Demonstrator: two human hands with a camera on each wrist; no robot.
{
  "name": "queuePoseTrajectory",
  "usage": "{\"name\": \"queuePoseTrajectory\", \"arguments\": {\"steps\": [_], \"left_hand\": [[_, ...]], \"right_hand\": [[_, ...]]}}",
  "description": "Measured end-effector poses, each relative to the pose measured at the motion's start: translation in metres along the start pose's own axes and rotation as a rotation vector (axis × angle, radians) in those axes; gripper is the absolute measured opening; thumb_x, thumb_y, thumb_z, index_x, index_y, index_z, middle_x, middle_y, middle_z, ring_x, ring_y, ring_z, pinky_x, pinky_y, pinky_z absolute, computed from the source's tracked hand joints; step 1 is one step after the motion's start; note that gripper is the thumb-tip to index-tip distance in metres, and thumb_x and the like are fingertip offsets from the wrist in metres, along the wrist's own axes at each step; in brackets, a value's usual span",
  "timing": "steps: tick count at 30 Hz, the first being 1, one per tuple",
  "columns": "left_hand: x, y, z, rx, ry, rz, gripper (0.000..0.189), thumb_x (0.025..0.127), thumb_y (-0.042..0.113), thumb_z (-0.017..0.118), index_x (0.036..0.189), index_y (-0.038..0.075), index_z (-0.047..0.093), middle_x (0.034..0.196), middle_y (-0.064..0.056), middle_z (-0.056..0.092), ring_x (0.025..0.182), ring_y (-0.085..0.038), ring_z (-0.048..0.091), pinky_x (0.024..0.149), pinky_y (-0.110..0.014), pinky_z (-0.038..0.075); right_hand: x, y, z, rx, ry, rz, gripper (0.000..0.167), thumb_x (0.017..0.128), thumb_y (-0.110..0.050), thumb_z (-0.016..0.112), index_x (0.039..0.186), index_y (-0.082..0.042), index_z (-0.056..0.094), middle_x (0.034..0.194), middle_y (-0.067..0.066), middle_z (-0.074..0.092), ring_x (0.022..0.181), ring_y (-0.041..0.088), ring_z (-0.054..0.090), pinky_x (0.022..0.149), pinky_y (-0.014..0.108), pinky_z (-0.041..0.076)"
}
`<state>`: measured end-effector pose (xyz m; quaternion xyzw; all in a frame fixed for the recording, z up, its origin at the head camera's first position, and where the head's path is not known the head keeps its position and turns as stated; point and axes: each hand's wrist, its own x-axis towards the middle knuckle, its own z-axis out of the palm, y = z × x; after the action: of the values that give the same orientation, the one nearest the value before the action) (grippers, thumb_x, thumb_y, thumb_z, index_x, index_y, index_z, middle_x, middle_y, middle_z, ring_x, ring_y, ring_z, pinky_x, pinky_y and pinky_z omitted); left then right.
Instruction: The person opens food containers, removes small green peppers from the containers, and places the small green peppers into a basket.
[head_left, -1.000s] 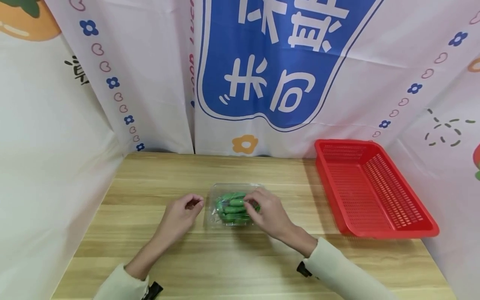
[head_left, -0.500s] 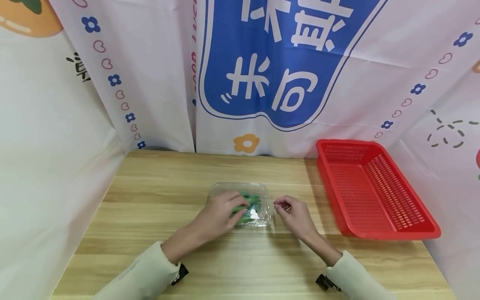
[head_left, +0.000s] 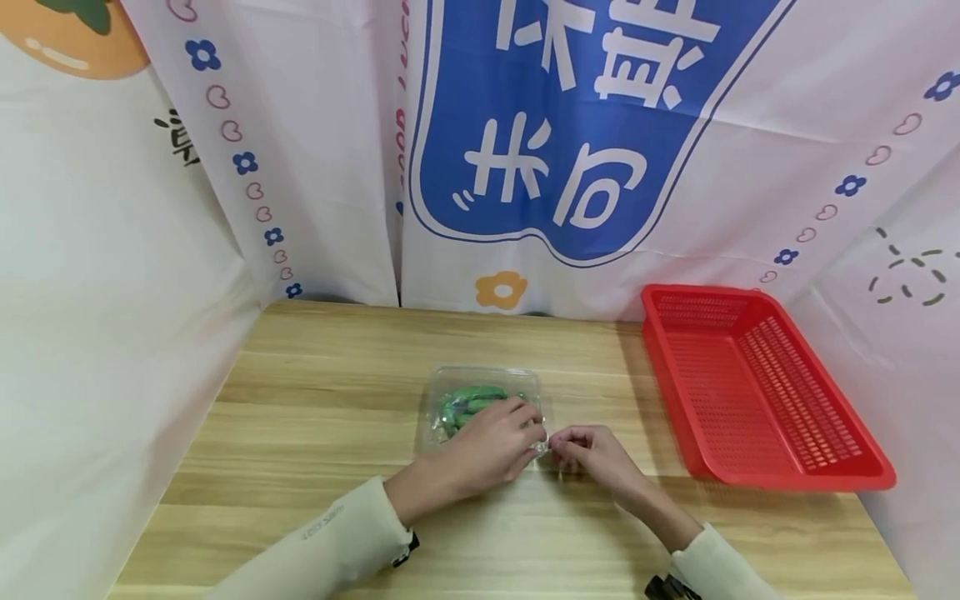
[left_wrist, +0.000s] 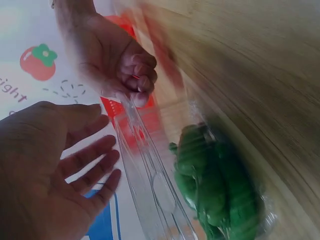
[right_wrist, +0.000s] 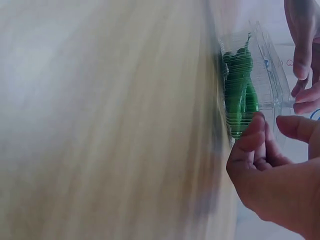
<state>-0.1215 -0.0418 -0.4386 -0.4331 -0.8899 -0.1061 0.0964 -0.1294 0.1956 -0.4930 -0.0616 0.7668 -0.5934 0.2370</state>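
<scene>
A clear plastic box with green peppers inside sits on the wooden table. My left hand is over the box's near right part, hiding some of the peppers. In the left wrist view my left hand has its fingers loosely extended beside the clear rim. At the box's near right corner is my right hand, its fingers curled. Its thumb and fingertips pinch the rim's corner, as the right hand in its own wrist view also shows. Whether the lid is fastened cannot be made out.
A red perforated plastic basket stands on the right side of the wooden table. Printed cloth hangs behind the table and along both sides.
My left hand has moved right from the box's left side, across it to the near right corner. My right hand has left the box top and come to that corner from the right.
</scene>
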Motion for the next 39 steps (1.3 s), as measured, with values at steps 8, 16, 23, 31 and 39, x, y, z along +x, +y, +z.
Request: {"name": "queuePoseTrajectory", "arguments": {"steps": [8, 16, 23, 31, 39], "left_hand": [[0.007, 0.011, 0.006, 0.107, -0.105, -0.059, 0.019, 0.101, 0.032, 0.073, 0.114, 0.02, 0.081, 0.135, -0.002, 0.068, 0.127, -0.022, 0.06, 0.107, -0.041, 0.055], [0.009, 0.018, 0.01, 0.174, -0.102, -0.082, 0.021, 0.095, 0.026, 0.08, 0.115, 0.022, 0.082, 0.133, -0.002, 0.069, 0.123, -0.021, 0.062, 0.1, -0.041, 0.059], [0.01, 0.019, 0.012, 0.206, -0.082, -0.103, 0.013, 0.094, 0.023, 0.081, 0.108, 0.021, 0.083, 0.128, -0.001, 0.07, 0.118, -0.02, 0.063, 0.094, -0.041, 0.062], [0.01, 0.02, 0.011, 0.166, -0.053, -0.128, 0.008, 0.095, 0.018, 0.078, 0.1, 0.019, 0.085, 0.129, -0.002, 0.071, 0.12, -0.023, 0.064, 0.109, -0.044, 0.055], [0.01, 0.022, 0.013, 0.127, -0.017, -0.165, 0.007, 0.094, 0.017, 0.077, 0.093, 0.014, 0.084, 0.126, 0.0, 0.071, 0.119, -0.023, 0.066, 0.107, -0.04, 0.056]], "right_hand": [[0.0, 0.007, 0.006, 0.168, -0.148, 0.002, 0.016, 0.104, -0.008, 0.062, 0.106, 0.005, 0.071, 0.093, 0.007, 0.072, 0.08, 0.012, 0.064, 0.067, 0.022, 0.056], [0.001, 0.011, 0.012, 0.245, -0.181, 0.0, 0.013, 0.104, -0.005, 0.062, 0.103, 0.002, 0.072, 0.094, 0.006, 0.073, 0.083, 0.013, 0.065, 0.069, 0.022, 0.056], [0.002, 0.013, 0.014, 0.304, -0.211, 0.006, 0.016, 0.106, -0.005, 0.057, 0.1, 0.005, 0.068, 0.096, 0.006, 0.072, 0.082, 0.013, 0.063, 0.07, 0.021, 0.053], [0.003, 0.015, 0.016, 0.256, -0.176, -0.043, 0.023, 0.105, -0.002, 0.056, 0.099, 0.019, 0.061, 0.092, 0.008, 0.071, 0.08, 0.014, 0.064, 0.068, 0.022, 0.053], [0.003, 0.014, 0.021, 0.183, -0.13, -0.1, 0.022, 0.1, 0.001, 0.058, 0.096, 0.022, 0.062, 0.085, 0.007, 0.071, 0.078, 0.013, 0.066, 0.07, 0.023, 0.057]]}}
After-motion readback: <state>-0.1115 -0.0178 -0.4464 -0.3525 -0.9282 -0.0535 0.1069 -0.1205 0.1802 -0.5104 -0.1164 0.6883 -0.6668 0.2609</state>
